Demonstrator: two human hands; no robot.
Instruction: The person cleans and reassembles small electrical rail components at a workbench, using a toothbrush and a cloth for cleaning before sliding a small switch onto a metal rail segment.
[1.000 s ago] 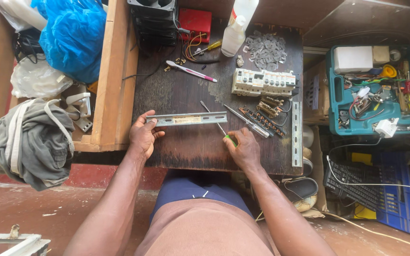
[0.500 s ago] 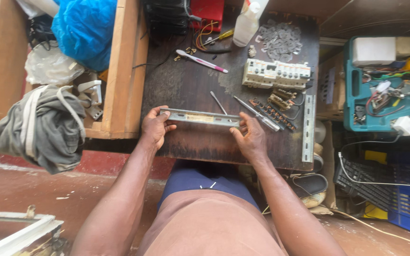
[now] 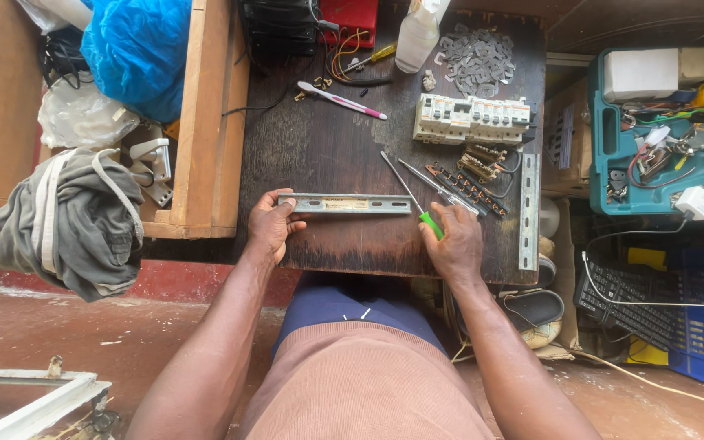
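Note:
A grey metal mounting rail (image 3: 345,204) lies flat on the dark wooden board (image 3: 327,138) in front of me. My left hand (image 3: 269,228) grips its left end, thumb on top. My right hand (image 3: 452,242) rests at the rail's right end, fingers closed around the green handle of a screwdriver (image 3: 411,200) whose shaft points up and left across the board. A second slim metal tool (image 3: 442,189) lies just beyond my right fingers.
A row of white circuit breakers (image 3: 471,118), brass terminal bars (image 3: 470,181), a second rail (image 3: 529,210) standing upright at the right edge, a pink pen (image 3: 342,100), a bottle (image 3: 417,33) and a pile of metal clips (image 3: 476,55) share the board. A teal toolbox (image 3: 666,138) sits right, wooden crate (image 3: 205,122) left.
My right hand has left the rail's right end and closed on the green screwdriver handle. The left hand still holds the rail's left end; the camera has shifted slightly.

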